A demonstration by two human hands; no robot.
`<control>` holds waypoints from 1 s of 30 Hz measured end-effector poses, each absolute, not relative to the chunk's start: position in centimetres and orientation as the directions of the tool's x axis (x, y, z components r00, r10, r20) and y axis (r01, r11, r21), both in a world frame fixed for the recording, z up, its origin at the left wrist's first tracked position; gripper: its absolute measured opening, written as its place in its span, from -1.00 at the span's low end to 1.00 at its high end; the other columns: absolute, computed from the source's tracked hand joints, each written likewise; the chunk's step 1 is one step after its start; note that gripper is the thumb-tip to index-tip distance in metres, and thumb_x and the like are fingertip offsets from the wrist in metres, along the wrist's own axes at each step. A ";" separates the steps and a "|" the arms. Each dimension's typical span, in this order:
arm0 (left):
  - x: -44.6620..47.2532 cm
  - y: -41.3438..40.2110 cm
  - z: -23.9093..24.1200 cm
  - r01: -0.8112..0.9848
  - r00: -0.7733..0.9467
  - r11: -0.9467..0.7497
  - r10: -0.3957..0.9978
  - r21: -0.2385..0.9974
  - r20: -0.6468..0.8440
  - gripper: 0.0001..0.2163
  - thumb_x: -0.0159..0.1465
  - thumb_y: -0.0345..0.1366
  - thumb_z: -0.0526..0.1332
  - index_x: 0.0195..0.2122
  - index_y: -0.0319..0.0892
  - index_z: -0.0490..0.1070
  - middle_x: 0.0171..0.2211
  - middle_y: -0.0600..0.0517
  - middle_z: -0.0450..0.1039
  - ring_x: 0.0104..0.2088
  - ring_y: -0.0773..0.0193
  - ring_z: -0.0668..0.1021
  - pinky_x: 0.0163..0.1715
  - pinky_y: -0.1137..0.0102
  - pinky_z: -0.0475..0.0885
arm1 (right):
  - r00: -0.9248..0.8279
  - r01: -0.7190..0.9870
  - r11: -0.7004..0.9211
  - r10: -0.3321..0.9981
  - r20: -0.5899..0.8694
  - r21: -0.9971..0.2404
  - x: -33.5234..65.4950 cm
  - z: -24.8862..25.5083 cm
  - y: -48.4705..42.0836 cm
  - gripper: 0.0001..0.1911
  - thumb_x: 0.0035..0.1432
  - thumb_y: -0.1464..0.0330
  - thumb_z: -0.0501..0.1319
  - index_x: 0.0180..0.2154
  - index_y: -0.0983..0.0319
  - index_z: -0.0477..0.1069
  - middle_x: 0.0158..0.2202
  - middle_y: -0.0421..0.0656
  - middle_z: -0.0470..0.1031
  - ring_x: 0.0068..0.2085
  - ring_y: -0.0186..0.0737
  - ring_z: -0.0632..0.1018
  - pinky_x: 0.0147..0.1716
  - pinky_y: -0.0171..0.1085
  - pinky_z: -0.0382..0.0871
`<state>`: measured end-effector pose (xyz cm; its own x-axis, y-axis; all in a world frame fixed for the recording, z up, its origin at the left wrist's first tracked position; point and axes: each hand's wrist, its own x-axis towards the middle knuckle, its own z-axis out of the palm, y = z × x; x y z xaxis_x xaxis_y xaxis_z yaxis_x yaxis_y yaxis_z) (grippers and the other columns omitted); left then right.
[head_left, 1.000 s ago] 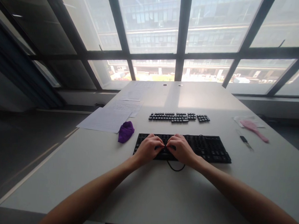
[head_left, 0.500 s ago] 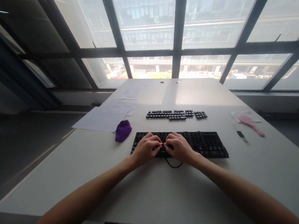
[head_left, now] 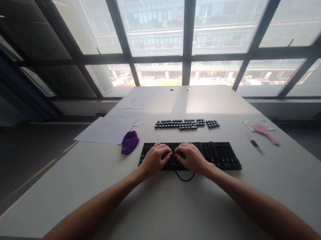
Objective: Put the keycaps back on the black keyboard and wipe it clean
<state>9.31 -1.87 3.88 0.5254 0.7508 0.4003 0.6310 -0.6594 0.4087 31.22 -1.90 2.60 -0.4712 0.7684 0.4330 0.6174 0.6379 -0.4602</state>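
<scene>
A black keyboard [head_left: 223, 156] lies flat on the white table, many of its key positions bare of caps. Both hands meet over its left-middle part. My left hand [head_left: 158, 156] has its fingers curled, thumb and fingertips close together at the keys. My right hand [head_left: 189, 156] is bent the same way, its fingertips almost touching the left ones. Whatever lies between the fingertips is too small and dark to make out. Behind the keyboard, loose black keycaps [head_left: 168, 124] stand in grouped rows. A black cable [head_left: 184, 180] loops out at the keyboard's front edge.
A crumpled purple cloth [head_left: 130, 142] lies left of the keyboard, with paper sheets [head_left: 105, 129] beyond it. On the right are a pink hairbrush [head_left: 263, 131] on a clear plastic bag and a small tool with a black handle [head_left: 254, 143]. Windows line the table's far end.
The view has shifted slightly, so the whole table sits a little further left. My hands stay at the same part of the keyboard, with a slight shift of the fingertips.
</scene>
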 end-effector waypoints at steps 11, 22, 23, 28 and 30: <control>14.5 10.2 4.3 0.820 0.394 -0.500 0.846 0.279 0.360 -0.82 0.29 -0.31 0.30 -0.12 -0.13 0.65 -0.14 -0.08 0.60 -0.07 0.05 0.51 0.01 0.20 0.41 | -0.273 0.915 0.350 0.904 0.330 -0.201 34.4 3.3 9.8 -0.78 0.30 0.44 0.18 -0.16 0.25 0.62 -0.12 0.05 0.54 -0.03 0.01 0.45 -0.03 -0.16 0.27; 17.2 13.5 2.4 0.832 0.437 -0.507 0.849 0.225 0.296 -0.85 0.26 -0.36 0.28 -0.27 -0.13 0.69 -0.18 -0.11 0.60 -0.07 0.03 0.51 -0.06 0.23 0.42 | -0.393 0.892 0.440 0.868 0.303 -0.104 33.5 2.7 11.9 -0.79 0.27 0.45 0.20 -0.32 0.25 0.63 -0.11 0.08 0.52 0.00 0.07 0.35 -0.06 -0.09 0.18; 17.2 13.5 2.4 0.830 0.441 -0.509 0.849 0.227 0.292 -0.84 0.27 -0.37 0.27 -0.28 -0.12 0.68 -0.18 -0.10 0.60 -0.08 0.05 0.52 -0.05 0.24 0.42 | -0.404 0.887 0.451 0.862 0.307 -0.099 33.5 2.7 12.0 -0.79 0.26 0.46 0.21 -0.34 0.26 0.62 -0.12 0.07 0.53 0.00 0.07 0.35 -0.06 -0.08 0.17; 17.2 13.3 2.7 0.826 0.430 -0.499 0.858 0.260 0.280 -0.84 0.26 -0.35 0.27 -0.33 -0.10 0.68 -0.31 -0.07 0.63 -0.12 0.06 0.54 -0.05 0.26 0.44 | -0.450 0.854 0.506 0.834 0.318 -0.119 33.4 2.8 12.0 -0.78 0.25 0.49 0.20 -0.39 0.25 0.60 -0.23 0.02 0.59 -0.03 0.02 0.38 -0.06 -0.08 0.11; 16.9 13.0 3.1 0.825 0.419 -0.491 0.864 0.279 0.280 -0.86 0.24 -0.34 0.29 -0.35 -0.10 0.68 -0.35 -0.06 0.64 -0.14 0.06 0.55 -0.05 0.26 0.44 | -0.461 0.845 0.518 0.830 0.312 -0.130 33.4 3.0 11.7 -0.77 0.25 0.49 0.20 -0.40 0.25 0.59 -0.27 0.01 0.60 -0.05 0.00 0.39 -0.05 -0.08 0.11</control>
